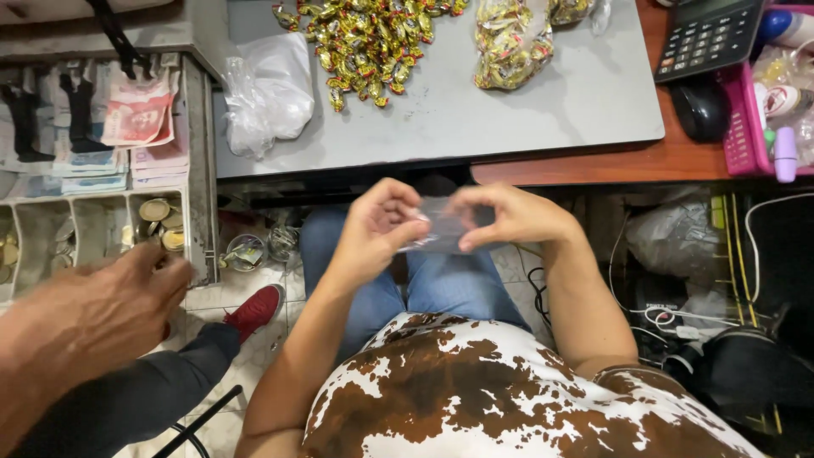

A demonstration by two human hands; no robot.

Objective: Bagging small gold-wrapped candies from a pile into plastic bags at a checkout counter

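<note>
Fingers of my left hand and right hand pinch a small clear plastic bag; pulling unevenly could tear its thin film, I judge.

**A small shop counter**

An open cash drawer with banknotes and coins, a calculator, and a heap of wrapped sweets on the grey counter mark a shop till.
</note>
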